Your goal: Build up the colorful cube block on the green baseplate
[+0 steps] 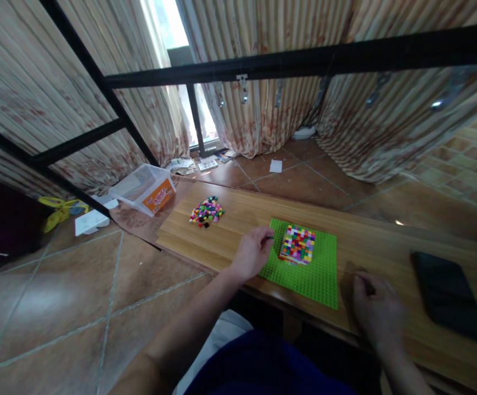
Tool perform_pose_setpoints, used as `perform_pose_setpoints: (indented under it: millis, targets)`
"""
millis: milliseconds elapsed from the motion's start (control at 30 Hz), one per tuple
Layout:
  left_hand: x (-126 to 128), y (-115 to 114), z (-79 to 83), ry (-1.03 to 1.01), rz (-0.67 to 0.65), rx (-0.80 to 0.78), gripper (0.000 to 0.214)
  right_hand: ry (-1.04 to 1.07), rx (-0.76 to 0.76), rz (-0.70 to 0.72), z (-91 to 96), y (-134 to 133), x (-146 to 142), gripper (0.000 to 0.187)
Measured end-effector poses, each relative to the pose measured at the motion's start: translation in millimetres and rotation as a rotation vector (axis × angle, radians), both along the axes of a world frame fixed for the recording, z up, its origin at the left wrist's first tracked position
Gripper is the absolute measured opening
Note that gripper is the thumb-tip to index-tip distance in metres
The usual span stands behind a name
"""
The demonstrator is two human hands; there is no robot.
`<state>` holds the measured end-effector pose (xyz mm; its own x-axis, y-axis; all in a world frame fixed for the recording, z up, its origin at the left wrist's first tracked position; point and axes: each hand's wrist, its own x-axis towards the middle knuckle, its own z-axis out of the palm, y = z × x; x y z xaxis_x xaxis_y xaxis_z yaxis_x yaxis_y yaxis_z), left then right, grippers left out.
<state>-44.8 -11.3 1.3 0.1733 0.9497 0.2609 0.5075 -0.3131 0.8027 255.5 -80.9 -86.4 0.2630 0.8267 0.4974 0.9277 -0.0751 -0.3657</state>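
A person's left hand (254,249) is at the left edge of a green plate (320,280), thumb and finger closed in a pinch. A tiny dark piece (270,237), probably a brick, shows at the tips. The right hand (378,307) is beyond the plate's right edge, loosely curled; whether it holds anything cannot be told.

On the plate, toward its far edge and just right of the left fingertips, sits a block (298,244) of small bricks.

The likeliest trouble is a slip: so small a piece could drop from the pinch, or go on crooked if its studs are not lined up. Pressing hard near the block's edge might loosen bricks there, and since neither hand seems to brace the plate, a sideways push could slide it.

The block is squarish and low, its top a tight mosaic of red, yellow, orange, pink, purple, white and green. Its near side shows layered bricks, the lower edge looking uneven.

Farther left on the wooden table (238,206) lies a loose pile (206,212) of mixed bricks, and past it a clear box (145,189) with an orange label. At far right lies a black device (450,293). Beyond are floor tiles and striped curtains (258,120).
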Motion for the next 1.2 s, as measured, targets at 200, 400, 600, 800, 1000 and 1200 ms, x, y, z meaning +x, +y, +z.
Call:
perform_pose_setpoints:
  millis: [200, 400, 600, 800, 1000, 1200]
  targets:
    - [27, 12, 9.2, 0.034, -0.096, 0.055, 0.016, 0.011, -0.001, -0.013, 2.3, 0, -3, 0.036]
    - [37, 23, 15.2, 0.240, -0.116, 0.058, 0.020, 0.045, -0.042, 0.012, 4.9, 0, -5, 0.038]
    - [42, 25, 23.9, 0.469, -0.158, 0.060, 0.025, 0.067, -0.024, -0.002, 6.0, 0, -6, 0.038]
    - [42, 23, 30.2, 0.535, -0.165, 0.033, 0.028, 0.052, -0.037, 0.003, 4.1, 0, -5, 0.037]
    - [43, 22, 25.6, 0.507, -0.151, 0.055, 0.031, 0.058, -0.020, 0.010, 3.7, 0, -5, 0.037]
    - [43, 23, 21.4, 0.503, -0.148, 0.079, 0.035, 0.062, -0.030, 0.009, 3.5, 0, -5, 0.038]
